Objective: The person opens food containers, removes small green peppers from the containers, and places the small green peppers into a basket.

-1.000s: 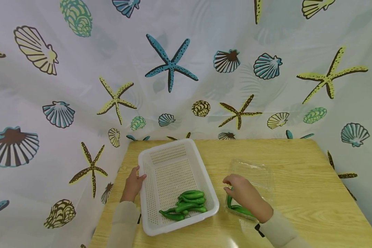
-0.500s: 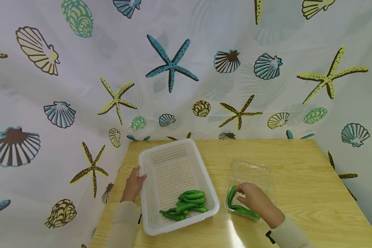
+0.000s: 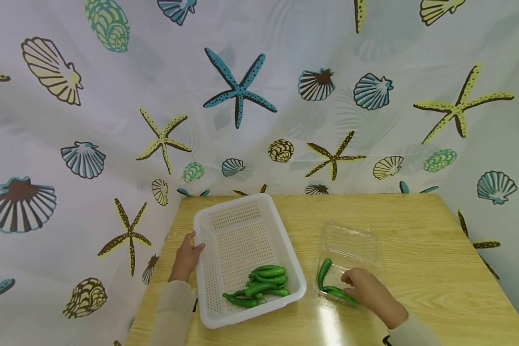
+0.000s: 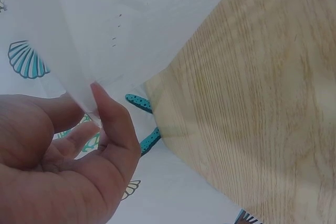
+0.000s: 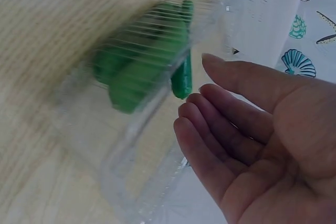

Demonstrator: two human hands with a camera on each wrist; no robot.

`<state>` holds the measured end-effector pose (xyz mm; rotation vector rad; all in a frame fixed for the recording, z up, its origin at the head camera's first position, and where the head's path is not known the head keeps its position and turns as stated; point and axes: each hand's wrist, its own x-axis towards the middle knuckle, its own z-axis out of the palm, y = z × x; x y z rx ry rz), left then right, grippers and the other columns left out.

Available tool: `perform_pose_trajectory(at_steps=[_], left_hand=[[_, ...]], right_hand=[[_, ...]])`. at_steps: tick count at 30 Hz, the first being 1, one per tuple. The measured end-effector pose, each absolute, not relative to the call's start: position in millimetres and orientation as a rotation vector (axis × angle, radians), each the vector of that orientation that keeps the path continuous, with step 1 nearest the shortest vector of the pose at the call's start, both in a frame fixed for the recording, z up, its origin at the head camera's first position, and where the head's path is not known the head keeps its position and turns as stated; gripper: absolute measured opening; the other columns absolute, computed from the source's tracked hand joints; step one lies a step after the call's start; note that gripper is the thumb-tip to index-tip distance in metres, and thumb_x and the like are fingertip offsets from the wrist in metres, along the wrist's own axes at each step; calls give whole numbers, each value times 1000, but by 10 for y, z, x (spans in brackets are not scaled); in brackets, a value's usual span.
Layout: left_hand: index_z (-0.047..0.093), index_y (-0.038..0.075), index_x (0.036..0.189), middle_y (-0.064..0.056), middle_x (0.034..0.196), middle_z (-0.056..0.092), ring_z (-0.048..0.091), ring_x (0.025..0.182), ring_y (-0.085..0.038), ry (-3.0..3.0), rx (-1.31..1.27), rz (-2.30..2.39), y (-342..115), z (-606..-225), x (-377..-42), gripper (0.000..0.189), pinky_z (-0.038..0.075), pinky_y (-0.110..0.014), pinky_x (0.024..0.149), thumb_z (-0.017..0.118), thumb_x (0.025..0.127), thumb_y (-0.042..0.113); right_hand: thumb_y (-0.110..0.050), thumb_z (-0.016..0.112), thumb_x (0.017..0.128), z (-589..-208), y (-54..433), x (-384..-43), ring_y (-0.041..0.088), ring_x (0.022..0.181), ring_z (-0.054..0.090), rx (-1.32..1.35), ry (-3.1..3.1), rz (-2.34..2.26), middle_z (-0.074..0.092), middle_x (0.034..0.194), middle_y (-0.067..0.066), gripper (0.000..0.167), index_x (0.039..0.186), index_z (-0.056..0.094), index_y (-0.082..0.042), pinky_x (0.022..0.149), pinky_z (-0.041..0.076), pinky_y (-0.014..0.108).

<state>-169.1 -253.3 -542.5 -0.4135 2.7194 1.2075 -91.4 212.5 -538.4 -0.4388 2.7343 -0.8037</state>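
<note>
My left hand [image 3: 186,257] grips the left rim of a white plastic basket [image 3: 287,247] with perforated walls. In the left wrist view, the thumb and fingers of that hand [image 4: 97,163] pinch the basket's white edge [image 4: 136,19]. Several green chili peppers [image 3: 259,288] lie piled in the basket's near right corner. My right hand [image 3: 372,292], fingers loosely bent and holding nothing, hovers over an opened clear plastic box [image 3: 350,240]. One green pepper [image 3: 324,273] stands along the box's left side, and others [image 3: 335,291] lie along its front, partly covered by the hand.
The wooden table [image 3: 424,250] carries the basket on the left and the box to its right. A white curtain [image 3: 251,144] printed with starfish and shells surrounds the back and both sides. The box's transparent lid lies folded back, away from me.
My right hand has moved from the box's left side rightward and toward me, uncovering the left pepper. The left hand, the basket and its pile have stayed put.
</note>
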Motion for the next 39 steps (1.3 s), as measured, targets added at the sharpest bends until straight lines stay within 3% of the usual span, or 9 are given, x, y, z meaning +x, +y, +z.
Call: perform_pose_trajectory(at_steps=[8, 21, 39], left_hand=[[23, 5, 145, -32, 129, 45, 46, 117, -43, 2723, -415, 1203, -2536, -5435, -1695, 57, 39, -55, 90, 51, 97, 19], [22, 6, 146, -32, 129, 45, 47, 116, -42, 2723, -419, 1195, -2531, -5423, -1692, 58, 39, -54, 90, 50, 97, 21], [22, 6, 145, -32, 129, 46, 47, 116, -42, 2712, -430, 1204, -2523, -5394, -1694, 57, 38, -54, 92, 50, 97, 20]], right_hand=[[-3, 76, 73, -5623, 2213, -909, 22, 75, 60, -475, 2681, -867, 64, 84, 7, 19, 89, 67, 4, 64, 50, 35], [-2, 70, 79, -5659, 2309, -960, 11, 69, 58, -687, 2522, -997, 63, 81, 3, 9, 87, 67, 1, 60, 49, 26], [-5, 71, 79, -5341, 2373, -986, 8, 69, 55, -644, 2679, -833, 62, 80, -3, 8, 86, 67, -4, 60, 47, 27]])
